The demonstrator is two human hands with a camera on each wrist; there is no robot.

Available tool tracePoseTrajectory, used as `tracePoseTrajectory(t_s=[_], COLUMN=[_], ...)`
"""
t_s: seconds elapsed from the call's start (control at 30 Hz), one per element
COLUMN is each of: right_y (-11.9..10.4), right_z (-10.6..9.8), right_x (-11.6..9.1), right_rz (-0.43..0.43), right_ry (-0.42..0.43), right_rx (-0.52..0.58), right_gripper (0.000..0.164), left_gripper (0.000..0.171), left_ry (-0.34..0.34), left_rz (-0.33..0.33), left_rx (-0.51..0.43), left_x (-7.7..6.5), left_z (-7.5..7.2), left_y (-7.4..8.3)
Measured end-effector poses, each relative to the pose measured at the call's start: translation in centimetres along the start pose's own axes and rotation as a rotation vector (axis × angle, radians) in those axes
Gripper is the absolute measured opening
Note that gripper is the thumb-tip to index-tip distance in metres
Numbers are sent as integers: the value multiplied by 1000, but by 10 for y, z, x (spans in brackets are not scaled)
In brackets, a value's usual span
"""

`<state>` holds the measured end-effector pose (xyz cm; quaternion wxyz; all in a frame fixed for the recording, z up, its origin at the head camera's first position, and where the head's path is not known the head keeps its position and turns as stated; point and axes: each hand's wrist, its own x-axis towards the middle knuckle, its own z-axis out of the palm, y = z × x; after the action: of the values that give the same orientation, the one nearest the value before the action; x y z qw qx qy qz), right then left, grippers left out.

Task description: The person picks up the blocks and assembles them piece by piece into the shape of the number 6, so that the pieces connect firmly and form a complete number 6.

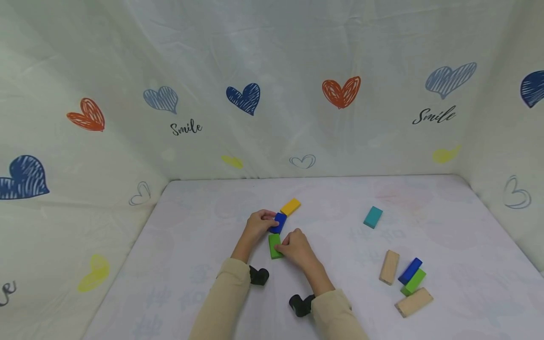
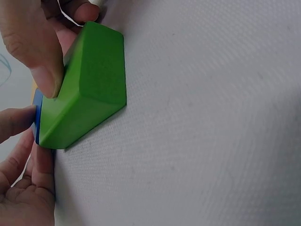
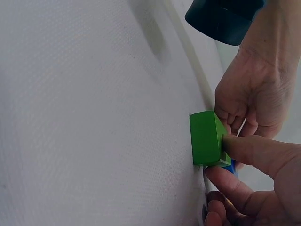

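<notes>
A green block point(image 1: 274, 245) lies flat on the white cloth, and my right hand point(image 1: 299, 249) pinches it between thumb and fingers from the right. Just beyond it is a dark blue block point(image 1: 280, 218), which my left hand point(image 1: 258, 225) holds from the left with thumb and fingertips. The near end of the blue block meets the far end of the green block. A yellow block point(image 1: 291, 207) touches the blue block's far end, so the three form a slightly curved row. In the left wrist view the green block point(image 2: 101, 66) hides most of the blue block point(image 2: 36, 117).
Right of the hands lies a teal block point(image 1: 373, 217) by itself. Nearer are two plain wooden blocks point(image 1: 389, 267), with a second blue block point(image 1: 410, 270) and green block point(image 1: 413, 282) side by side between them. A heart-printed curtain point(image 1: 297, 56) stands behind the table.
</notes>
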<state>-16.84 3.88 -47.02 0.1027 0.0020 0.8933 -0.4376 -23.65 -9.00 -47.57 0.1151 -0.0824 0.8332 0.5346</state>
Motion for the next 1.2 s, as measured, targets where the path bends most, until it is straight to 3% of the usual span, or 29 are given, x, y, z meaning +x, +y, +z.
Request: tracePoseTrajectory(t_s=[0.83, 1.2], right_y=[-2, 5], right_z=[0, -15], right_x=[-2, -8], right_rz=[17, -29], right_ry=[-7, 12], right_rx=[-3, 85], right_gripper=[28, 24], left_gripper=[27, 26], left_ry=[1, 0], left_rz=[-21, -28], left_rx=[9, -3], left_x=[-1, -1], left_z=[-1, 0], left_y=[1, 0])
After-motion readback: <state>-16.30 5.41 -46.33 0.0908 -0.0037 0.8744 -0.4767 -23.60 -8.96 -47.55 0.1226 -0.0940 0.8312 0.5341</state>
